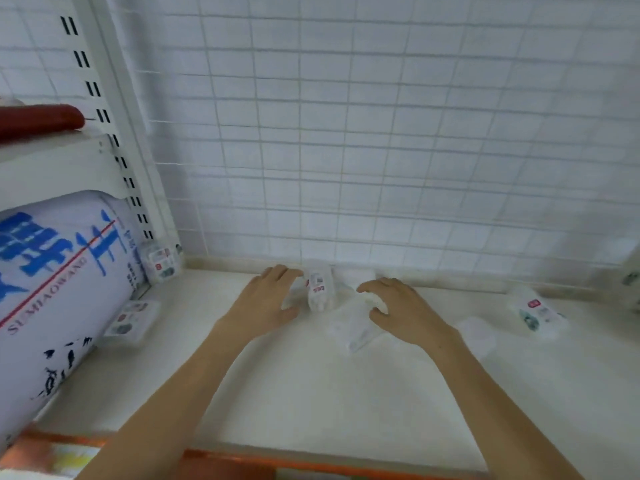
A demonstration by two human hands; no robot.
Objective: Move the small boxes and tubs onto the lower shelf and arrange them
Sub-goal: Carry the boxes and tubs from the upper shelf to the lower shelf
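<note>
Left hand fingers spread, right hand fingers curled, arms outstretched

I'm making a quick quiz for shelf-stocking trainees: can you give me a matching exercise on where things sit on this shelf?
Things:
1. large white sack with blue print
2. left hand
3. right hand
4. small pack with a red label

Places:
A. lying alone near the shelf's right end
B. filling the shelf's left end
C. on a flat white pack at mid shelf
D. beside an upright small pack by the back wire grid

Pairs: 1-B, 2-D, 3-C, 4-A
</note>
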